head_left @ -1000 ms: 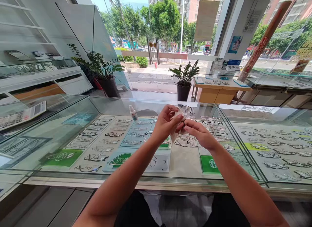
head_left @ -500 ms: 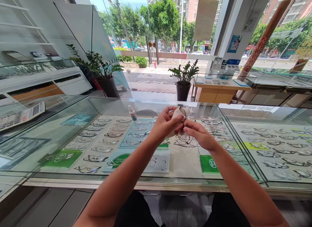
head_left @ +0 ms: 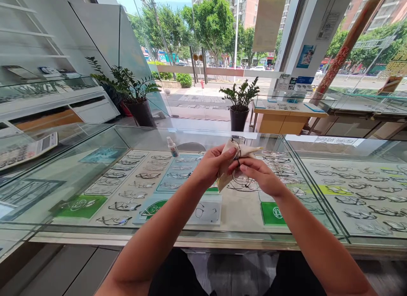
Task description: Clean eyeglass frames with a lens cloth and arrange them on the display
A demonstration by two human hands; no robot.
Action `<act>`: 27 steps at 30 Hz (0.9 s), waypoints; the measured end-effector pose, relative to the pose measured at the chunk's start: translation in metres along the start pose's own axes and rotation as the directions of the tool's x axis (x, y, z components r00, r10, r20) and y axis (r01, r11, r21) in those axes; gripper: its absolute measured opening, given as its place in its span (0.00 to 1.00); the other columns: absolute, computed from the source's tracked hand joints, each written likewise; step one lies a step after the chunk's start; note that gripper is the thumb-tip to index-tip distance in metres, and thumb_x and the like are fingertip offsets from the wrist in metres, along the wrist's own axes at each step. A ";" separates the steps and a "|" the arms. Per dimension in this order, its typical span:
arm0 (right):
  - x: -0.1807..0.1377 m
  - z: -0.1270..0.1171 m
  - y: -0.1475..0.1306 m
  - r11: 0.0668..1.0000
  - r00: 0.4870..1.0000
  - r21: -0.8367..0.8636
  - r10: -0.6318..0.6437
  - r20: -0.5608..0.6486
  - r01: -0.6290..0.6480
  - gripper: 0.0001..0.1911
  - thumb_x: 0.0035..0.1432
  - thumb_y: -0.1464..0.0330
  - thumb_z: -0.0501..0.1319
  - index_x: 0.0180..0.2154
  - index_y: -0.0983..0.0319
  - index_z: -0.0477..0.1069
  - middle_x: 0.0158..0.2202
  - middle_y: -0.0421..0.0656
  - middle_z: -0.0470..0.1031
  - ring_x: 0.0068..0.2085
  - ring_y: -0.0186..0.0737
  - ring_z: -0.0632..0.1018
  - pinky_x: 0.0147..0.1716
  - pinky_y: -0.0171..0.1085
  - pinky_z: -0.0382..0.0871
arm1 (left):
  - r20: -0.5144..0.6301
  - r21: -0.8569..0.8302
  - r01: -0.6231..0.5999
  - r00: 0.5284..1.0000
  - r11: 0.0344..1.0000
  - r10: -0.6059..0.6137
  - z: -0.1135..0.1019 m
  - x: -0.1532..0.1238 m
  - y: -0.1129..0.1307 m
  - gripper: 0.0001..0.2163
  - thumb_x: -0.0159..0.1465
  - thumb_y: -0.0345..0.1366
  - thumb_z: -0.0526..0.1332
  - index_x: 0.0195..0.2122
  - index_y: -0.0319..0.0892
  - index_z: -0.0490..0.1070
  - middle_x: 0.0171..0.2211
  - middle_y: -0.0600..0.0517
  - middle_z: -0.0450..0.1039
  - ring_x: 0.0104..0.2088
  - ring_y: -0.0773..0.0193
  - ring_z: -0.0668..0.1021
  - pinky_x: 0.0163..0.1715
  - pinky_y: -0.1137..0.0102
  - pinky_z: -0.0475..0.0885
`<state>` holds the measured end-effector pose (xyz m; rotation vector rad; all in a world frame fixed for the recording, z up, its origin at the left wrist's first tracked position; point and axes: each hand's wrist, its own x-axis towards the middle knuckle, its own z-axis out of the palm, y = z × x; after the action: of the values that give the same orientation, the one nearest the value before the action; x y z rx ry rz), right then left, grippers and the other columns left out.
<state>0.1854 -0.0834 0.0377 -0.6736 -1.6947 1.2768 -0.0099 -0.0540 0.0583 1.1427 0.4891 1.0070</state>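
Note:
Above the glass counter, my left hand (head_left: 212, 161) is closed on a cream cloth (head_left: 226, 177), its thumb pressing the cloth against one lens of a pair of glasses. The thin dark-framed glasses (head_left: 239, 180) are pinched in my right hand (head_left: 261, 174), whose fingers grip near the middle of the frame. One rim sticks up at the cloth, while the other hangs below my right fingers. A corner of cloth spreads out to the right above my right hand, and another hangs below my left. Part of the frame is hidden by cloth and fingers.
Under the glass counter (head_left: 241, 222) lie rows of eyeglasses (head_left: 124, 206) and green brand cards (head_left: 273, 213). A small white spray bottle (head_left: 172, 147) stands on the glass to the left of my hands. At the far left is a calculator (head_left: 38, 149). Potted plants (head_left: 239, 118) stand beyond the counter.
The cloth has spread out, with one corner now reaching right over my right hand and another hanging lower. My left hand has shifted slightly; my right hand stays on the glasses.

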 end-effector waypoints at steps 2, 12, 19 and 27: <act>-0.001 0.001 -0.003 0.998 0.999 -0.054 -0.026 -0.036 0.024 0.18 0.73 0.52 0.63 0.52 0.55 0.84 0.51 0.46 0.83 0.52 0.47 0.81 0.54 0.47 0.75 | -0.040 -0.030 -0.015 0.999 0.999 0.013 -0.001 0.001 0.000 0.19 0.60 0.50 0.78 0.33 0.39 0.75 0.22 0.56 0.70 0.22 0.71 0.70 0.26 0.74 0.69; -0.001 0.005 -0.007 0.987 0.971 -0.158 -0.077 -0.228 0.041 0.19 0.72 0.52 0.64 0.42 0.57 0.87 0.43 0.46 0.86 0.45 0.45 0.80 0.51 0.45 0.74 | -0.108 -0.026 -0.055 0.993 0.998 0.051 0.003 -0.001 -0.002 0.19 0.56 0.46 0.81 0.40 0.40 0.80 0.31 0.51 0.80 0.30 0.65 0.79 0.33 0.70 0.76; 0.003 0.004 0.001 0.998 0.961 -0.051 0.011 -0.275 -0.026 0.22 0.66 0.49 0.68 0.33 0.59 0.86 0.34 0.45 0.84 0.37 0.42 0.79 0.41 0.41 0.74 | -0.075 0.115 -0.125 0.988 0.985 0.135 0.006 -0.001 -0.011 0.19 0.56 0.44 0.81 0.41 0.41 0.77 0.28 0.54 0.77 0.28 0.66 0.77 0.31 0.71 0.74; 0.004 0.008 -0.001 0.995 0.939 -0.095 0.000 -0.345 -0.035 0.27 0.66 0.46 0.67 0.27 0.61 0.83 0.30 0.45 0.83 0.35 0.42 0.78 0.38 0.41 0.72 | -0.039 0.174 -0.153 0.986 0.973 0.162 0.010 -0.003 -0.008 0.19 0.58 0.44 0.81 0.42 0.42 0.77 0.30 0.52 0.80 0.29 0.65 0.79 0.32 0.71 0.74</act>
<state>0.1768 -0.0844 0.0389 -0.9168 -1.4706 1.0192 -0.0010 -0.0623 0.0544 1.3269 0.5412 1.1518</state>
